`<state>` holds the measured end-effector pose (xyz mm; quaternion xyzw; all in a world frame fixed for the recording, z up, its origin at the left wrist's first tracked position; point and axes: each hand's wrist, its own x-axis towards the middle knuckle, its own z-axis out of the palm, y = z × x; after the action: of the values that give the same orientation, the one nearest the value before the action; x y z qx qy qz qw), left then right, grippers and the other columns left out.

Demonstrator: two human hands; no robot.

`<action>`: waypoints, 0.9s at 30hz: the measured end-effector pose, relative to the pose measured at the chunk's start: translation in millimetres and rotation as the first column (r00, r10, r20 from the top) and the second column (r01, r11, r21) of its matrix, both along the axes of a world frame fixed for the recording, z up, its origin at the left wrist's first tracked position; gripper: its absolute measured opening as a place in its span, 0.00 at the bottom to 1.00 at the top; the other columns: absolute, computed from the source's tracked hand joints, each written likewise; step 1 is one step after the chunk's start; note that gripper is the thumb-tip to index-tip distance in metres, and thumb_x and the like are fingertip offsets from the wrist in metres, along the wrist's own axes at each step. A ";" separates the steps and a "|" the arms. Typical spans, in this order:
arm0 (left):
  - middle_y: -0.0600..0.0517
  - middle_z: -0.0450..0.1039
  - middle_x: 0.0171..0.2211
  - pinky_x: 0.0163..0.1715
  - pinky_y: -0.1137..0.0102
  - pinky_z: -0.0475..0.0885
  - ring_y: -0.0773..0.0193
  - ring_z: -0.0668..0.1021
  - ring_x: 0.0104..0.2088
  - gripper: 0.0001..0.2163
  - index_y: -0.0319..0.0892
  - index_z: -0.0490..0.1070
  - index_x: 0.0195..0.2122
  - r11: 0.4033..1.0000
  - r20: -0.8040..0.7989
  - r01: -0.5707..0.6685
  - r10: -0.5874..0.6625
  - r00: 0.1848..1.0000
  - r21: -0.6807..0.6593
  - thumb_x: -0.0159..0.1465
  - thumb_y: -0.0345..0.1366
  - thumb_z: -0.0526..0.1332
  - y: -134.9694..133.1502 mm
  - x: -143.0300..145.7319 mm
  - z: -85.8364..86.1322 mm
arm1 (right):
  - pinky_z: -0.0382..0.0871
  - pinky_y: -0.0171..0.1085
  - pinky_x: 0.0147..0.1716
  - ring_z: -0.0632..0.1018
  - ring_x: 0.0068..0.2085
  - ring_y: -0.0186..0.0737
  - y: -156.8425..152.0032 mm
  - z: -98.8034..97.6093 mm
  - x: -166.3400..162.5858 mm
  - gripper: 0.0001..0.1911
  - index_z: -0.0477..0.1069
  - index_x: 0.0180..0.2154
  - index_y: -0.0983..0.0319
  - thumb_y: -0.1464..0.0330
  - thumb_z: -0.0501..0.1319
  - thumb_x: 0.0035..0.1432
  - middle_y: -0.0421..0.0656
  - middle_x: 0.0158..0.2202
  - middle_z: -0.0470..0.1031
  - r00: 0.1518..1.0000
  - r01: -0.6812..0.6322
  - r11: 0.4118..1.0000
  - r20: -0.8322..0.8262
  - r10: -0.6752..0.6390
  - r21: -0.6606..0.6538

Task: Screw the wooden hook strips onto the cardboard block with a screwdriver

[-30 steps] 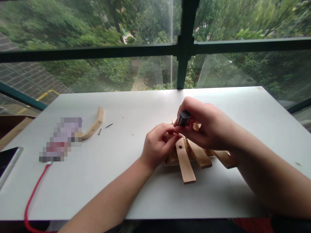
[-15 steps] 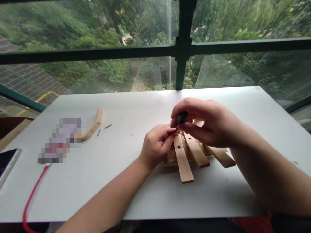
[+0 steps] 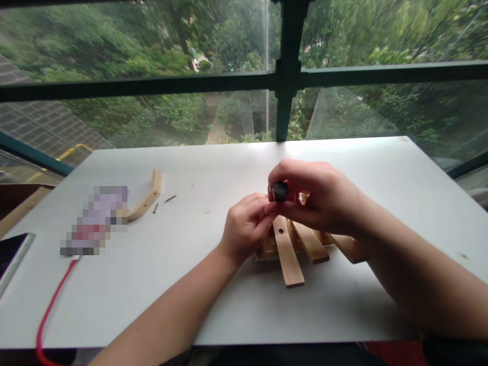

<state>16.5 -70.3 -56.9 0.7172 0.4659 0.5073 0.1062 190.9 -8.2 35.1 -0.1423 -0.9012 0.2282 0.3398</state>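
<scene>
My right hand point(image 3: 322, 198) is closed around a short black tool handle point(image 3: 280, 191), its round end facing me, held over a small assembly of flat wooden slats point(image 3: 290, 254). My left hand point(image 3: 246, 226) pinches the near left part of that assembly, fingertips meeting just under the black handle; what sits between them is hidden. Several slats fan out towards me from under both hands, one with a dark hole near its top.
On the white table point(image 3: 190, 284), a curved wooden piece point(image 3: 147, 201) and two small dark screws point(image 3: 163, 202) lie at the left. A blurred packet point(image 3: 95, 219), a red cable point(image 3: 53, 305) and a phone point(image 3: 13, 254) sit at the left edge. A window rail runs behind.
My right hand has turned the black handle so its round end now faces me, and shifted slightly left. The left hand has kept its pinch on the assembly.
</scene>
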 end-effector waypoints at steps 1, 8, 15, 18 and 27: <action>0.51 0.78 0.35 0.37 0.71 0.74 0.64 0.78 0.35 0.04 0.43 0.77 0.39 1.000 -0.005 0.008 -0.008 1.000 -0.005 0.67 0.32 0.62 0.3 0.0 0.5 | 0.62 0.30 0.26 0.67 0.28 0.28 -0.5 0.4 0.4 0.10 0.67 0.37 0.62 0.74 0.66 0.53 0.36 0.30 0.69 1.000 -0.003 1.000 0.002 0.003 -0.011; 0.51 0.74 0.30 0.36 0.70 0.72 0.65 0.75 0.33 0.06 0.41 0.76 0.34 0.999 -0.050 0.046 -0.047 0.998 -0.017 0.67 0.32 0.61 2.5 -2.1 0.5 | 0.71 0.34 0.35 0.76 0.37 0.34 -3.6 3.2 7.7 0.20 0.65 0.51 0.63 0.79 0.57 0.57 0.44 0.42 0.74 0.994 -0.105 0.979 0.016 0.109 -0.176; 0.49 0.78 0.37 0.38 0.69 0.72 0.63 0.77 0.38 0.05 0.40 0.75 0.38 0.997 -0.063 0.082 -0.083 0.995 -0.012 0.68 0.31 0.59 2.3 -2.1 -1.3 | 0.71 0.33 0.30 0.75 0.34 0.33 -0.7 -3.9 6.8 0.17 0.61 0.45 0.59 0.79 0.60 0.56 0.40 0.38 0.73 0.999 -0.013 0.984 0.032 0.019 -0.179; 0.49 0.78 0.36 0.36 0.70 0.72 0.64 0.77 0.36 0.06 0.41 0.76 0.41 0.998 -0.067 0.059 -0.061 0.996 -0.031 0.68 0.31 0.60 0.4 -2.1 -1.8 | 0.69 0.33 0.28 0.73 0.32 0.33 -1.1 -5.4 6.3 0.16 0.60 0.43 0.58 0.77 0.62 0.56 0.39 0.36 0.72 1.000 0.008 0.989 0.025 -0.005 -0.145; 0.54 0.76 0.28 0.31 0.74 0.72 0.69 0.75 0.27 0.05 0.41 0.77 0.36 0.998 0.012 -0.024 0.025 1.000 -0.051 0.65 0.36 0.66 -1.7 0.0 0.3 | 0.62 0.31 0.24 0.67 0.27 0.29 0.1 -5.6 2.6 0.14 0.60 0.36 0.59 0.69 0.67 0.57 0.35 0.29 0.67 0.996 0.082 0.997 0.032 -0.082 0.010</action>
<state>16.5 -71.9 -56.6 0.7052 0.4866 0.5012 0.1212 193.5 -8.1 29.5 -0.1814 -0.9010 0.2078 0.3347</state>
